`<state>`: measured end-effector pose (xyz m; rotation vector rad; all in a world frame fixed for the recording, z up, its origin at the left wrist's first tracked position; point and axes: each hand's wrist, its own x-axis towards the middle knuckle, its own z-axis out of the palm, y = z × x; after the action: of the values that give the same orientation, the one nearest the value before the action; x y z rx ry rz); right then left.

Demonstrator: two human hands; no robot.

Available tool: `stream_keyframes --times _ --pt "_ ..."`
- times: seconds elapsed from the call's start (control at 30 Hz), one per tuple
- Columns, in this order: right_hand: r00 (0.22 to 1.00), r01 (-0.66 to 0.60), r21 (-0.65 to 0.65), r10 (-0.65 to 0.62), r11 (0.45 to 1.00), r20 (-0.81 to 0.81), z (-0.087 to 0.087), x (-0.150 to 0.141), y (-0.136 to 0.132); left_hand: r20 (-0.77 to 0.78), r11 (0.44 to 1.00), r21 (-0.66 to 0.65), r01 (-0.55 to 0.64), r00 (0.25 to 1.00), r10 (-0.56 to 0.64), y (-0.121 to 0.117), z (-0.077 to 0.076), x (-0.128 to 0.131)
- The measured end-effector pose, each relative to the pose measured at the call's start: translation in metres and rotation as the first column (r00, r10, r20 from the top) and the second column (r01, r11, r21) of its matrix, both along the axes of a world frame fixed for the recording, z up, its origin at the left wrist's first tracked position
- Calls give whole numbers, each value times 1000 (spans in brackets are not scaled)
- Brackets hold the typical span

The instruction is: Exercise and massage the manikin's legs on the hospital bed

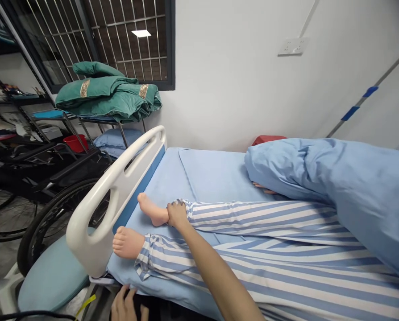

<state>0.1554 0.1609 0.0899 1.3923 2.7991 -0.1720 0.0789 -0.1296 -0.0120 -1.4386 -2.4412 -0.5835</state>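
A figure in blue-and-white striped pyjama trousers [263,218] lies on the bed; its smooth feet look like a mannequin's. My right hand [177,214] is closed round the ankle of the far leg, at the trouser cuff. That far foot [151,210] points toward the footboard. Nearer to me, the other foot [129,243] rests on the sheet by the mattress edge. My left hand [127,305] is low in the view beside the bed, its fingers apart and holding nothing. A light blue quilt [330,174] is bunched over the upper legs and hides the body.
The white footboard [115,178] closes the bed's left end. Beyond it stand a wheelchair [62,200] and a teal oval surface [55,272]. Green folded quilts [109,96] are stacked under the window. A red bucket [76,143] sits behind. Wall sockets [292,46] are above the bed.
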Motion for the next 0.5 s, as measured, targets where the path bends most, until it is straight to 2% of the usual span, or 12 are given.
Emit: stream_keyframes --times 0.07,0.13,0.2,0.27,0.33,0.43,0.5 --pt "1000 4 9 -4 1000 -8 -1 0 -1 -36 989 78 128 991 -126 23 33 4" --pt "1000 4 17 -4 1000 -15 -1 1 -2 -92 971 61 231 970 -225 55 64 6" --pt "1000 1 16 -1 1000 -16 0 1 -1 -149 944 17 329 934 -323 87 82 11" --pt "1000 -1 12 2 1000 -15 1 1 -1 -142 908 -23 418 898 -417 110 87 22" --pt "1000 -4 7 4 1000 -15 2 1 1 -104 883 -18 469 877 -468 121 81 39" --pt "1000 -16 -4 16 1000 -21 2 -1 3 -93 862 60 503 863 -497 123 69 64" --pt "999 -31 -15 30 999 -34 3 -2 4 -56 830 87 551 834 -548 123 68 71"
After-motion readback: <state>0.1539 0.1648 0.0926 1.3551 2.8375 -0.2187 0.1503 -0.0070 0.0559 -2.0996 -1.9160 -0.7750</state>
